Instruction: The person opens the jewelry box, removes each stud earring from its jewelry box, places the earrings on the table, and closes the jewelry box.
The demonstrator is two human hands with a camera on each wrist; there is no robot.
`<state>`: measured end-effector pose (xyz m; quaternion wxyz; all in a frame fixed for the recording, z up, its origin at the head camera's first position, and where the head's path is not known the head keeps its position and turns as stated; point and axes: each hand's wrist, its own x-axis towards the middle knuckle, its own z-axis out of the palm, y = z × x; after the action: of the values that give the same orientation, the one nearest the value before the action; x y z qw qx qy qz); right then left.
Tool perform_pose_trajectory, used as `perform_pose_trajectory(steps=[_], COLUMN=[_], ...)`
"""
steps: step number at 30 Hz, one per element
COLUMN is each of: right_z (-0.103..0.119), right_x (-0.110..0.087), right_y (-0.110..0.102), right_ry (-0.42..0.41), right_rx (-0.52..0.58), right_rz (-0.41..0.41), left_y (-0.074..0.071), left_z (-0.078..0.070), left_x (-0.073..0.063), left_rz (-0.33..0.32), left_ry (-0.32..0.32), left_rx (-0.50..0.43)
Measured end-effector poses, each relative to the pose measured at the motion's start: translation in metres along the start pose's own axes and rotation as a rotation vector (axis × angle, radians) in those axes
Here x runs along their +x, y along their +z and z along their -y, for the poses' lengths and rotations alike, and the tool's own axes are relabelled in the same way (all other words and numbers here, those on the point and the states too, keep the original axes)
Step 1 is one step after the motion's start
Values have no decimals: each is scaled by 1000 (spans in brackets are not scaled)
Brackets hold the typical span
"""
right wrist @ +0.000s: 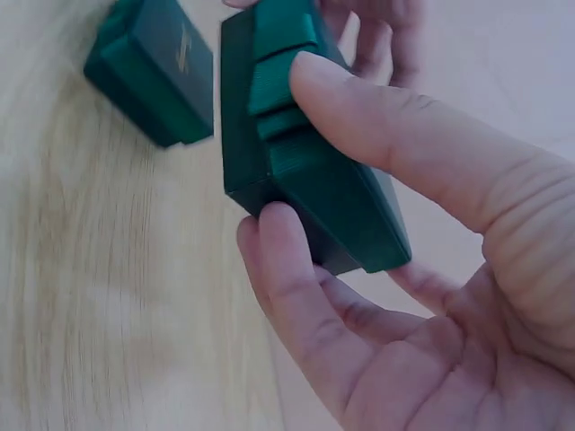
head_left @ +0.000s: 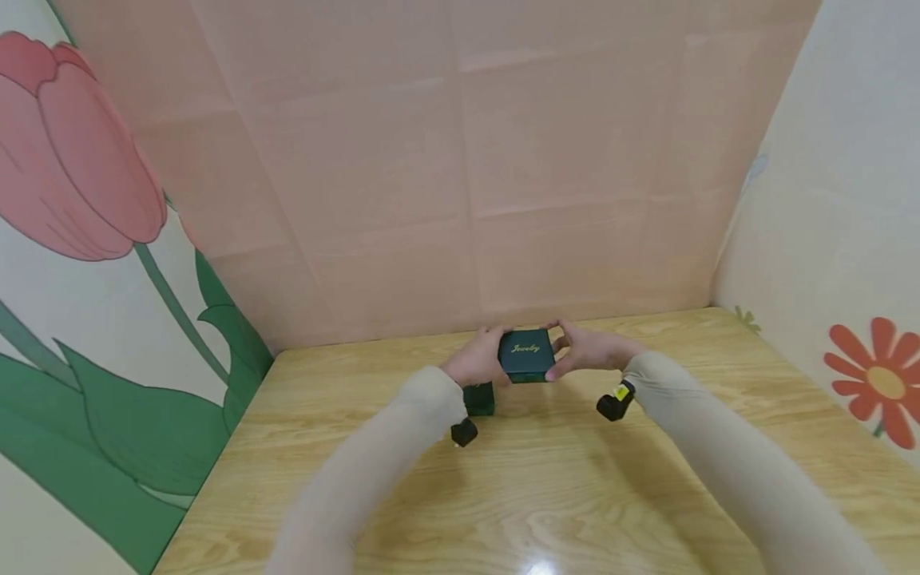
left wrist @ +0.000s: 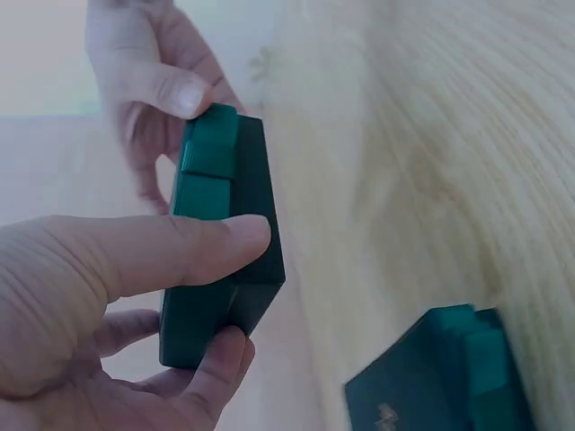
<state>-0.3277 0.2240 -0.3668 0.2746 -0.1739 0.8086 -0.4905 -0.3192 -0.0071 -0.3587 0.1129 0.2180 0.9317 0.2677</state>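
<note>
Between both hands is a dark green jewelry box (head_left: 526, 351) with gold "Jewelry" lettering on its lid, held above the table. A ribbon bow (right wrist: 286, 90) runs along its front side. My left hand (head_left: 480, 357) grips the box's left end, thumb across the front and fingers curled beneath in the left wrist view. On the opposite end, my right hand (head_left: 585, 349) holds it with the thumb on the bow and fingertips under the corner. A second, smaller green box (head_left: 480, 398) with gold lettering and a ribbon sits on the table below my left hand, partly hidden by the wrist.
The wooden table (head_left: 546, 479) meets a pink cloth backdrop (head_left: 460, 176) behind the hands. Walls painted with flowers stand at left and right. A black wrist camera (head_left: 616, 401) hangs below the right cuff, another (head_left: 464, 432) below the left.
</note>
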Motion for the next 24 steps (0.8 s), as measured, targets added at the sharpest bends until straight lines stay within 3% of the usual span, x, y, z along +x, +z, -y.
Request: perform_pose_trajectory(steps=[5, 9, 18, 24], right_z=[-11, -22, -41, -46], right_x=[13, 18, 24, 28], right_y=[-6, -6, 0, 5], right_ry=[52, 83, 128, 114], right_rx=[93, 132, 102, 69], right_rz=[11, 20, 1, -14], left_y=[15, 25, 44, 50], left_z=[6, 7, 8, 10], left_x=[15, 18, 18, 19], left_rz=[1, 18, 99, 99], left_ry=[-52, -86, -154, -162], left_rx=[-6, 6, 12, 39])
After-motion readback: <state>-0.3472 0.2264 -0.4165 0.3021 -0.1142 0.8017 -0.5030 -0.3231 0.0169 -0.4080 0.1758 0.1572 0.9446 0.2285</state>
